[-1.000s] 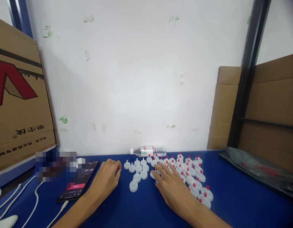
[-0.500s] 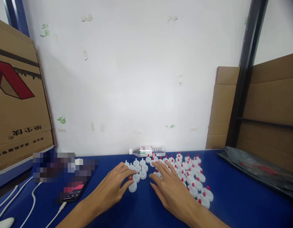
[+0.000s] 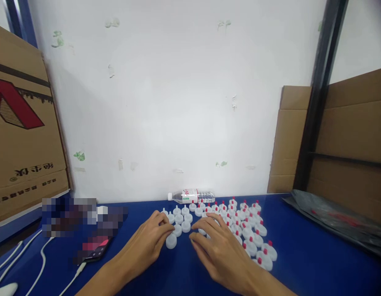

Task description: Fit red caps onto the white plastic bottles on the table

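White scuffed wall [image 3: 178,102] behind a blue table [image 3: 301,255], cardboard sheets [image 3: 354,135] and dark post [image 3: 317,98] alongside.

A small packing or assembly workstation: blue surface [image 3: 301,255] against a scuffed white wall, flattened cardboard boxes [image 3: 24,135] on both sides, many identical white bottle caps [image 3: 252,236] in rows.

The one camera sits on my head, looking forward and slightly down across the blue table [image 3: 301,255] to the white wall [image 3: 178,102] straight ahead. It is close: my left hand [image 3: 147,244] and right hand [image 3: 223,250] fill the lower middle, forearms running off the bottom edge. Cardboard boxes [image 3: 24,123] frame both sides. There is no second view to compare.
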Tool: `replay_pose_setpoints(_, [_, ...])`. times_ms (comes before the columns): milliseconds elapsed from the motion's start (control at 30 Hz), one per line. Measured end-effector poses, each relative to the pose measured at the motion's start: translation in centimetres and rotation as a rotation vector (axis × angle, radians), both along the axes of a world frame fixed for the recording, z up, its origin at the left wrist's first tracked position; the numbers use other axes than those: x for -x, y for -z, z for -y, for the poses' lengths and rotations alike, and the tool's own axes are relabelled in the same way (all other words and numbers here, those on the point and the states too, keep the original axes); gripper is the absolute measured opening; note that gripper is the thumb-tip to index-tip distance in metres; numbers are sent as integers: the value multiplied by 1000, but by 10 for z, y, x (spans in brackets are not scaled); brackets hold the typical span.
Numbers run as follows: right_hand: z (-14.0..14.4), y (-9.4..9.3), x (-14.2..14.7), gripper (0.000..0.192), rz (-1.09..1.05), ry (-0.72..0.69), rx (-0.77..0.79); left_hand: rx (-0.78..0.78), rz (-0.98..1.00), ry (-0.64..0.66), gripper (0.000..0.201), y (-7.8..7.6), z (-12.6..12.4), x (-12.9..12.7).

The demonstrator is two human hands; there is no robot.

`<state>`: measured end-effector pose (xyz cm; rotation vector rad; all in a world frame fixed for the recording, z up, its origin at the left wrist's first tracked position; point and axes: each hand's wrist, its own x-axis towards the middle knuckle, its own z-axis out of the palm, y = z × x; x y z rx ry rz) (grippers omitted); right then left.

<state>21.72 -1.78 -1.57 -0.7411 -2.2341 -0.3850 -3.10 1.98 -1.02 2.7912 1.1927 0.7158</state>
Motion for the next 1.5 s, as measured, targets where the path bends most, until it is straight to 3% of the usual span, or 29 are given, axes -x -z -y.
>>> replay_pose_setpoints(200, [6, -6, 2, 14, -9, -100, -58, 70, -6, -9, 26, 4, 1, 0])
replay_pose_setpoints(767, [6, -4, 2, 14, -10, -83, -26, 118, -27, 40, 22, 0, 10, -5])
replay_pose_setpoints(1100, [5, 1, 4, 13, 5, -87, -12, 63, -67, 40, 27, -1, 21, -13])
replay_pose_setpoints(1367, [8, -2, 5, 13, 28, -96, -18, 20, -332, 8, 27, -14, 31, -14])
replay_pose_setpoints(1500, [10, -1, 6, 13, 53, -70, -14, -50, -441, -16, 31, -11, 34, -17])
